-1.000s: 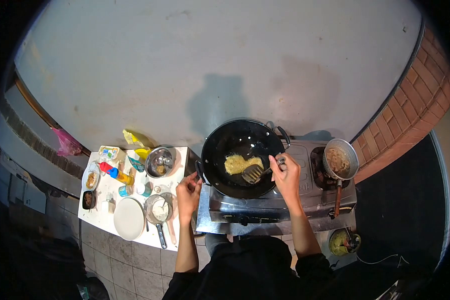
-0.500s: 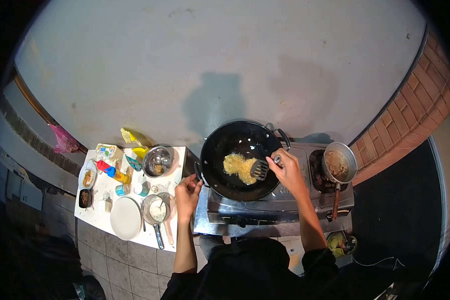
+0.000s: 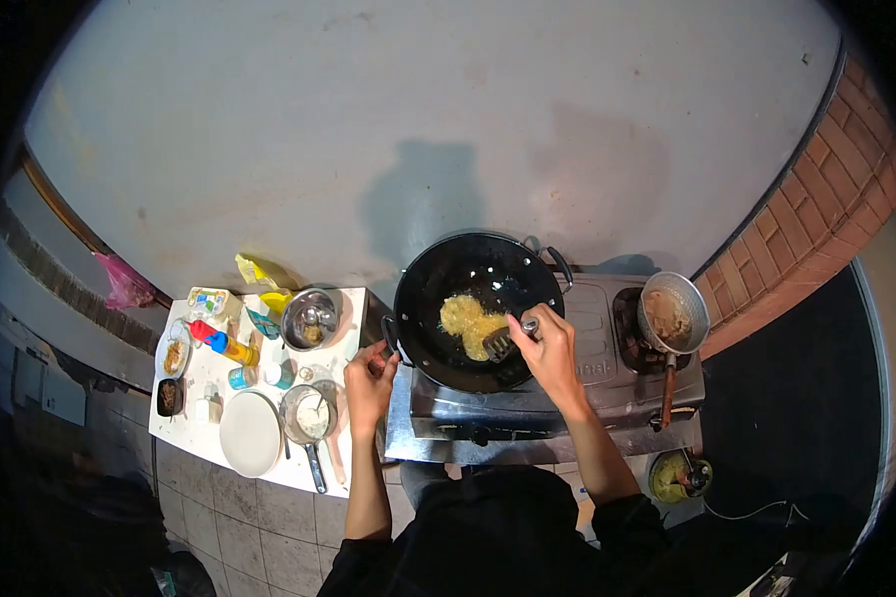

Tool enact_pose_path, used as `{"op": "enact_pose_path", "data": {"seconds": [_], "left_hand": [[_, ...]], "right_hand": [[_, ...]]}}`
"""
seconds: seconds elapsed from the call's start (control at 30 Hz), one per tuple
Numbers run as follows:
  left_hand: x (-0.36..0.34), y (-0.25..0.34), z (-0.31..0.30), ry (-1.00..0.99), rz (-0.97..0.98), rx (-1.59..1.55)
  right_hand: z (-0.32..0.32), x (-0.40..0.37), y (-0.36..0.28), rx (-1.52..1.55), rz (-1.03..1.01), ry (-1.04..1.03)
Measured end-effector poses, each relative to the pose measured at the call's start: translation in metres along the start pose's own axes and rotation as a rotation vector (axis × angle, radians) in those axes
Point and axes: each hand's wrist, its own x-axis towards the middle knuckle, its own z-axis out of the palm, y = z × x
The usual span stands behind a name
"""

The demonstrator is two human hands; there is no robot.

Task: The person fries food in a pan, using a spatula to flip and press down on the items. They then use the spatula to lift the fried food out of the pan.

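A large black wok (image 3: 433, 343) stands on the steel stove. My left hand (image 3: 370, 383) has its fingers closed on the wok's left handle (image 3: 389, 333). In my right hand (image 3: 551, 350) is a dark slotted spatula (image 3: 499, 344), its head inside the wok at the lower right of the food. Yellowish pieces of food (image 3: 461, 314) lie together in the wok, partly beside and under the spatula.
A pan with a wooden handle (image 3: 689, 316) sits on the right burner. On the white table (image 3: 194, 443) at left are a plate (image 3: 250, 434), a metal bowl (image 3: 310, 319), a small saucepan (image 3: 308, 413) and sauce bottles (image 3: 225, 343). Brick wall (image 3: 801, 219) at right.
My right hand and the spatula have moved left and slightly down over the wok. The food has shifted slightly. My left hand stays at the handle.
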Motion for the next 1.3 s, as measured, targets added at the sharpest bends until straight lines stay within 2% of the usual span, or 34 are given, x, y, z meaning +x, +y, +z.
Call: {"op": "enact_pose_path", "data": {"seconds": [0.23, 0.37, 0.83, 1.3], "left_hand": [[0.0, -0.002, -0.001, -0.007, -0.005, 0.006], [0.0, -0.003, -0.003, -0.025, -0.006, 0.011], [0.0, -0.009, 0.001, 0.031, 0.05, 0.019], [0.004, -0.006, 0.003, 0.018, -0.051, 0.002]], "right_hand": [[-0.009, 0.017, -0.003, -0.053, -0.026, 0.054], [-0.011, 0.025, 0.003, -0.016, -0.018, 0.007], [-0.002, -0.001, 0.015, -0.068, 0.053, 0.0], [-0.003, 0.0, 0.012, -0.094, 0.021, 0.01]]}}
